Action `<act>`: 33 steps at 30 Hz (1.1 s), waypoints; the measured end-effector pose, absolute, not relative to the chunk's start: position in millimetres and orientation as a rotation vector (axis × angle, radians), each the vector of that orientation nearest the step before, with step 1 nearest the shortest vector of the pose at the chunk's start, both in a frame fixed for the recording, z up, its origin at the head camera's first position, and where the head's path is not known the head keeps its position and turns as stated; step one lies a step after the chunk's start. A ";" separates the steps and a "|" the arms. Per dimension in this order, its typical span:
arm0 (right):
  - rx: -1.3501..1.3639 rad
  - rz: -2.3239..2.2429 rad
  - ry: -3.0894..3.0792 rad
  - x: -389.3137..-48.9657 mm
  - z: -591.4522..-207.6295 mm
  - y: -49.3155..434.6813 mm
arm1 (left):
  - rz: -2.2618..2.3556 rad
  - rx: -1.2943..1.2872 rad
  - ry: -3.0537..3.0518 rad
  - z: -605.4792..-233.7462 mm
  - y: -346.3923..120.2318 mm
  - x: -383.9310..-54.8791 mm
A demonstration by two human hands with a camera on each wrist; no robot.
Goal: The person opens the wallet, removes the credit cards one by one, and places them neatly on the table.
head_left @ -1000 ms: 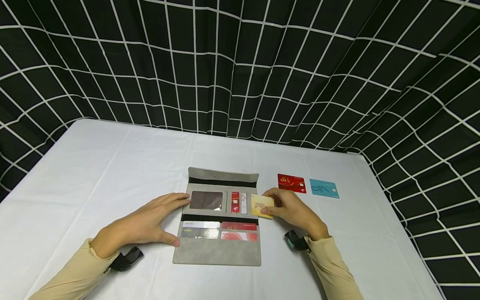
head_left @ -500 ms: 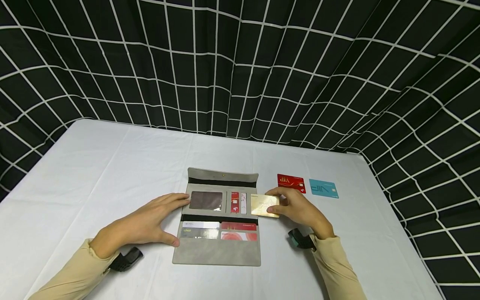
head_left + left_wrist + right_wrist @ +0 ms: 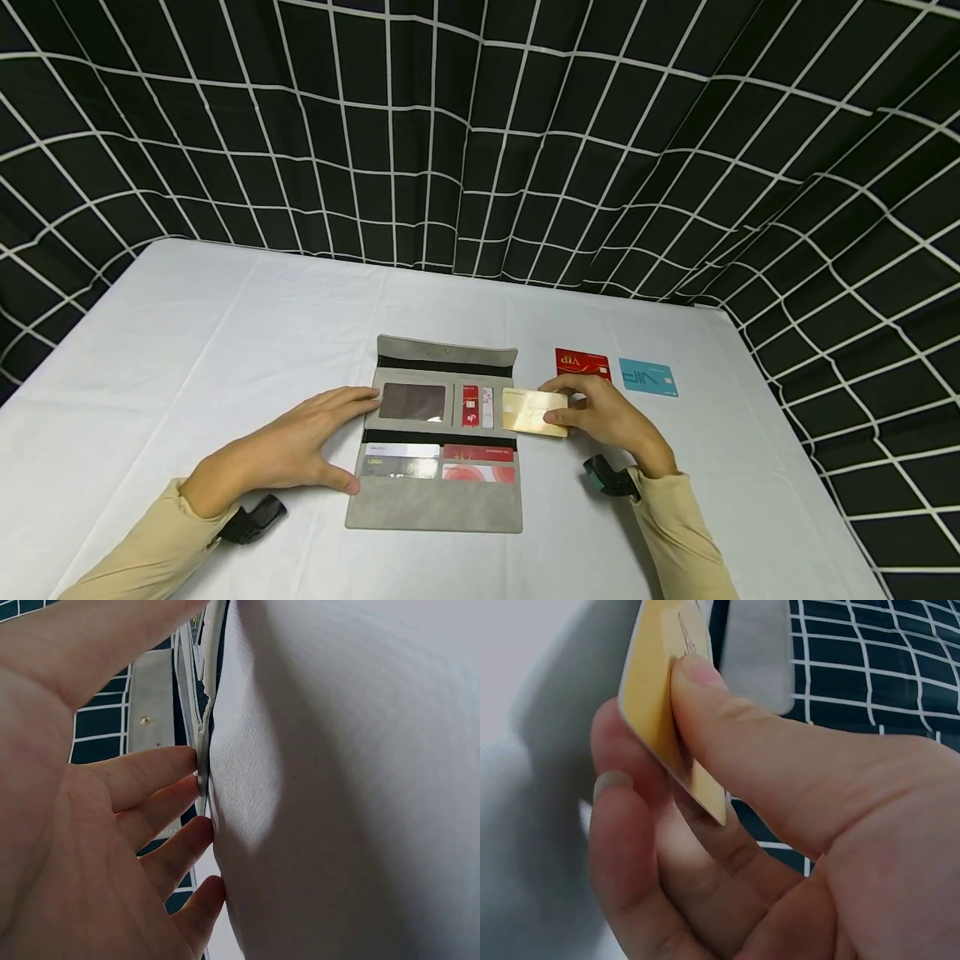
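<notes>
A grey wallet [image 3: 435, 505] lies unfolded on the white table, with several cards showing in its slots and a dark clear-window pocket [image 3: 412, 402] at upper left. My right hand [image 3: 611, 421] pinches a gold card [image 3: 534, 412] between thumb and fingers, its left edge at the wallet's right side. In the right wrist view the thumb presses on the gold card's [image 3: 654, 697] face, fingers behind it. My left hand [image 3: 300, 442] rests at the wallet's left edge, fingers extended; in the left wrist view its fingertips touch that edge.
A red VIP card [image 3: 582, 365] and a blue VIP card [image 3: 648, 377] lie on the table beyond my right hand. The white table [image 3: 247, 333] ends at a black curtain [image 3: 420, 125] with a white grid. Each wrist wears a small black camera.
My right hand has moved to the right with the gold card, and more of the card now shows beside the wallet. The left hand and wallet have stayed put.
</notes>
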State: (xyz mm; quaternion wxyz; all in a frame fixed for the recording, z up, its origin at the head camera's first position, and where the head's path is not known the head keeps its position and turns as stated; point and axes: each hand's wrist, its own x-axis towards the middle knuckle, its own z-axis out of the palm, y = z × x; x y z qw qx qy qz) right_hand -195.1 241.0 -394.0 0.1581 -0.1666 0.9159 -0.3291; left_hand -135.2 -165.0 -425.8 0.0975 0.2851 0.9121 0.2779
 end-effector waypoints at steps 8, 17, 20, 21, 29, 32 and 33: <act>-0.379 -1.013 2.593 -196.7 -388.2 249.8 | 0.820 0.849 2.702 -427.2 -164.8 -135.2; -0.338 -1.066 2.607 -196.1 -378.1 261.1 | 0.819 0.847 2.704 -426.4 -164.6 -135.0; -0.328 -1.076 2.614 -196.1 -375.8 265.5 | 0.822 0.846 2.701 -426.0 -164.5 -135.0; -0.324 -1.080 2.616 -196.2 -375.2 267.0 | 0.822 0.846 2.701 -425.9 -164.5 -135.1; -0.295 -1.117 2.609 -196.3 -370.9 277.2 | 0.823 0.838 2.693 -425.3 -164.8 -135.0; -0.282 -1.119 2.617 -196.0 -369.5 280.2 | 0.823 0.835 2.692 -425.4 -164.9 -135.0; -0.277 -1.116 2.622 -196.0 -369.3 281.1 | 0.823 0.836 2.692 -425.5 -164.9 -135.0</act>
